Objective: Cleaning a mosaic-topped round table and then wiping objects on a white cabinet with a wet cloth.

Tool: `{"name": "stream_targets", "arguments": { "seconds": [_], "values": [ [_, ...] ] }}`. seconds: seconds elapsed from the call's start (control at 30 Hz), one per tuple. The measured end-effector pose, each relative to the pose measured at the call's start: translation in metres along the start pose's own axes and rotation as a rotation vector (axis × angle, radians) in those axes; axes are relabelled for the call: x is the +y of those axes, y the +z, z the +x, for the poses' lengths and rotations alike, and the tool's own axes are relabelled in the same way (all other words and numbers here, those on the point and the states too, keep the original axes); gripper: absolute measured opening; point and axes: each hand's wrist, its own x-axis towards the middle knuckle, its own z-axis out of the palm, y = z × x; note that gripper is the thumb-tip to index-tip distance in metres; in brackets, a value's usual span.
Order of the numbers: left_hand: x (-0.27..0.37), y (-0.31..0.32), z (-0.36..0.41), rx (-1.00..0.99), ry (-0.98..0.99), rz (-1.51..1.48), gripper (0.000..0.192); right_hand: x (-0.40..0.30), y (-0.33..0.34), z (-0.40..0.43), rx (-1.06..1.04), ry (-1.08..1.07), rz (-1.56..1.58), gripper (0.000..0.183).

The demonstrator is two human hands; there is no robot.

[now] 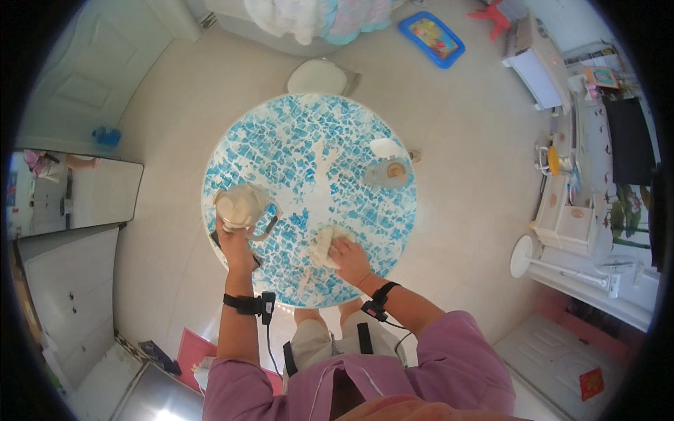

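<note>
On a round table with a blue-and-white mosaic pattern, my left hand grips the near side of a cream-coloured kettle. The kettle's handle points toward the right and near side. A dark flat object shows partly from under my left wrist. Bunched beneath my right hand is a pale cream cloth, pressed on the tabletop with my fingers over it.
A clear container with a beige round top and a white oval item stand at the table's right. Beyond the far edge is a white-seated chair. A blue-rimmed tray lies on the floor; a white fan stands right.
</note>
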Motion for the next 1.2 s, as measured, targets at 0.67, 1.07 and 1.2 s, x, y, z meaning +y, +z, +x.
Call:
{"name": "stream_targets", "arguments": {
  "seconds": [0.67, 1.07, 1.2],
  "values": [
    [-0.072, -0.054, -0.062, 0.223, 0.001, 0.341, 0.031, -0.023, -0.015, -0.006, -0.129, -0.215, -0.036, 0.049],
    [-0.12, -0.045, -0.101, -0.509, 0.313, 1.543, 0.108, 0.004, 0.012, 0.043, -0.136, -0.406, -0.248, 0.032],
    [-0.12, -0.04, -0.098, -0.531, 0.261, 1.577, 0.109, 0.025, 0.006, 0.142, 0.051, -0.235, -0.259, 0.033]
  ]
}}
